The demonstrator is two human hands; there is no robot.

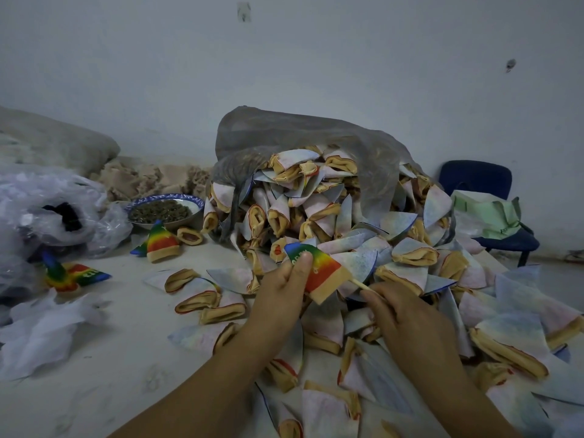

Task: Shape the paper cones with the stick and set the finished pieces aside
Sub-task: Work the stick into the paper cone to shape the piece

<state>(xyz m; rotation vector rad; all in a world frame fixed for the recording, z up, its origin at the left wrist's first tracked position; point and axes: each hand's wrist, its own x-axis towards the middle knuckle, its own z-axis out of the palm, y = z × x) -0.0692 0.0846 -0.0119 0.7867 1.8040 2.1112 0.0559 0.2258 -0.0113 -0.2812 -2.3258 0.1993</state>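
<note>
1. Firstly, at nine o'clock: crumpled clear plastic bags lie on the pale work surface, with two rainbow cones just beside them.
2. At ten o'clock: a blue-rimmed bowl of dark contents, and a further finished rainbow cone in front of it.
3. Centre: left hand clamped on a rainbow cone in work, thumb pressed on its face.
4. At four o'clock of that cone: a thin stick enters its open tan end; right hand is closed around the stick.
5. From twelve to five o'clock: a heap of pale unshaped cones spills from a grey sack.
6. At three o'clock: a blue chair against the wall.
</note>
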